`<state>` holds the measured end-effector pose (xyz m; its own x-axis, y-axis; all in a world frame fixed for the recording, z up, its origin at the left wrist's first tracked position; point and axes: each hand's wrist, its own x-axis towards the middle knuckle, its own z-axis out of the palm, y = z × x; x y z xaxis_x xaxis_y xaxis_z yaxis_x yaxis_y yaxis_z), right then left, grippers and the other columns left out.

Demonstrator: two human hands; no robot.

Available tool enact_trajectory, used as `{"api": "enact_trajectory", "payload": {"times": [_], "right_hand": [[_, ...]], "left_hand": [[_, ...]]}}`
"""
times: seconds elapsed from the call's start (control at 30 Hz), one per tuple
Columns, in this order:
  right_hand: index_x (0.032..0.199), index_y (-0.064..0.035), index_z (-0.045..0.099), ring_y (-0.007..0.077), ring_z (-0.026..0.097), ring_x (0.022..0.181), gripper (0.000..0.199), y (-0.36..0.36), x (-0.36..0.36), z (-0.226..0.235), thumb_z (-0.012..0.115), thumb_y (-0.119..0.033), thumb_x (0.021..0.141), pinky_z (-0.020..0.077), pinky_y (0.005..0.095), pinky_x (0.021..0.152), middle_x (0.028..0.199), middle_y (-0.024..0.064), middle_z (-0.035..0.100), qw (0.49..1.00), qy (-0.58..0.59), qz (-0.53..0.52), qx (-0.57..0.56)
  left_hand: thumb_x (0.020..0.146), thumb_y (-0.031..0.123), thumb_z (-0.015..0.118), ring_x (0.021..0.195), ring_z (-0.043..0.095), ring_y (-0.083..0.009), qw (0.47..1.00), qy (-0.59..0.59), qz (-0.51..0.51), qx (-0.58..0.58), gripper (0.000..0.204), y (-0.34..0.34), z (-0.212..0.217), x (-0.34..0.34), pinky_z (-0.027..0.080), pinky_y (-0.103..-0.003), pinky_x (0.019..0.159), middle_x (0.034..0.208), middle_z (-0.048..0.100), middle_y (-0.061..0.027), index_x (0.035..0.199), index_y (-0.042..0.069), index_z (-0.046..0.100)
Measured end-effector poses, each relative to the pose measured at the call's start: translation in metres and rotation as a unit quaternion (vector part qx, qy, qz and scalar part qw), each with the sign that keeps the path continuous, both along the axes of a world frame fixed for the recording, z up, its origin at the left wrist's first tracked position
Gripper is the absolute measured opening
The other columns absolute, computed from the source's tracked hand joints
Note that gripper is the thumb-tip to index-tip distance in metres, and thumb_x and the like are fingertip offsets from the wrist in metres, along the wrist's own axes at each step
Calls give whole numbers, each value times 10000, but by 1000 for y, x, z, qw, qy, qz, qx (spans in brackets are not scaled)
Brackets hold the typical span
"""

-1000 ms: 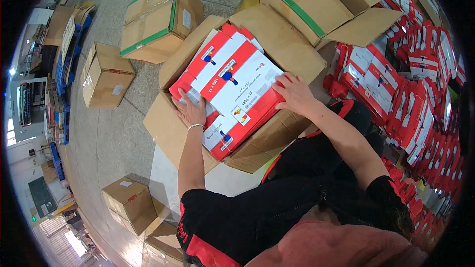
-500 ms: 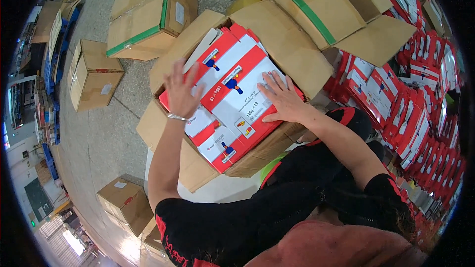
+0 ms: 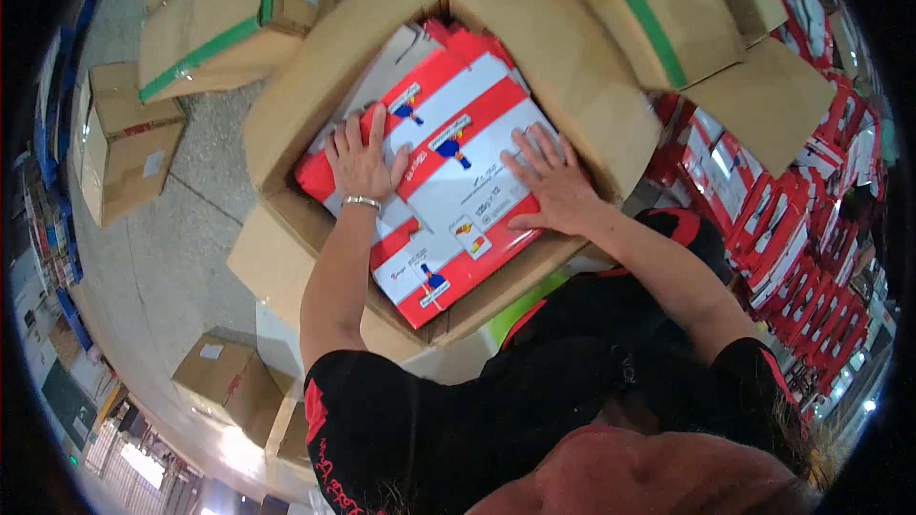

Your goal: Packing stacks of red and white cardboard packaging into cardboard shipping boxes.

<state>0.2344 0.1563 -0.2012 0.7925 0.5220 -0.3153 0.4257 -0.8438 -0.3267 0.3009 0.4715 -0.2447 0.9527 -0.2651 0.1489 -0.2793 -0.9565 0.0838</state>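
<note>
Red and white flattened cartons (image 3: 477,172) with blue figures printed on them lie stacked inside an open brown cardboard box (image 3: 563,38). My left hand (image 3: 363,160) rests flat on the left part of the stack, fingers spread, a bracelet at the wrist. On the right part of the stack, my right hand (image 3: 555,183) lies with its fingers spread too. Neither hand grips anything. The box flaps stand folded outward around the stack, and the lower cartons are hidden under the top ones.
Many more red and white flat cartons (image 3: 763,229) are piled at the right. A brown box with green tape (image 3: 658,0) stands at the back right, another taped box (image 3: 210,19) at the back left. Smaller brown boxes (image 3: 129,138) sit on the concrete floor (image 3: 210,248) at left.
My left hand has come down onto the cartons. The stack sits lower in the box, with more of the inner walls showing. My right hand has stayed on the cartons.
</note>
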Motion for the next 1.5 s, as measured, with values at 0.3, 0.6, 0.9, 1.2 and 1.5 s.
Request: {"api": "enact_trajectory", "payload": {"times": [0.3, 0.6, 0.9, 1.2, 1.5], "right_hand": [[1497, -164, 262, 346, 7, 1461, 1034, 3, -11, -7, 572, -755, 706, 61, 574, 1140, 1587, 113, 97, 999, -12, -5, 30], [1457, -106, 343, 341, 108, 1454, 1008, 2, -23, 8, 596, -728, 705, 75, 564, 1148, 1563, 137, 191, 994, -38, 10, 104], [1407, -12, 365, 408, 325, 1352, 853, -98, -44, 18, 707, -463, 768, 259, 480, 1120, 1446, 261, 344, 947, -145, -246, 149], [1454, 87, 170, 412, 286, 1378, 912, -117, -43, -18, 622, -376, 810, 263, 388, 1138, 1459, 334, 272, 936, 144, -278, 161], [1434, 120, 152, 460, 293, 1355, 893, -85, -34, -11, 613, -289, 789, 312, 412, 1110, 1405, 378, 315, 920, 193, -318, 123]], "left_hand": [[814, 522, 567, 1200, 415, -370, 999, 6, -3, 40, 756, 2, 16, -12, 265, -536, 1033, 1307, 430, -180, 1461, 206, 334], [851, 583, 536, 1165, 456, -375, 992, -7, 86, 90, 801, 5, 16, -24, 284, -536, 1018, 1261, 479, -195, 1472, 135, 300], [862, 426, 602, 1394, 199, -392, 982, -116, 145, -31, 829, -12, 74, -59, 139, -558, 1133, 1465, 275, -239, 1487, 59, 200], [693, 362, 749, 1335, 330, -412, 873, 179, 434, -135, 872, 86, 35, -134, 326, -428, 1092, 1348, 446, -292, 1387, 12, 353], [807, 203, 588, 1070, 598, -417, 868, 211, 442, -83, 472, 99, 11, -116, 467, -458, 940, 1141, 602, -293, 1210, -16, 476]]}}
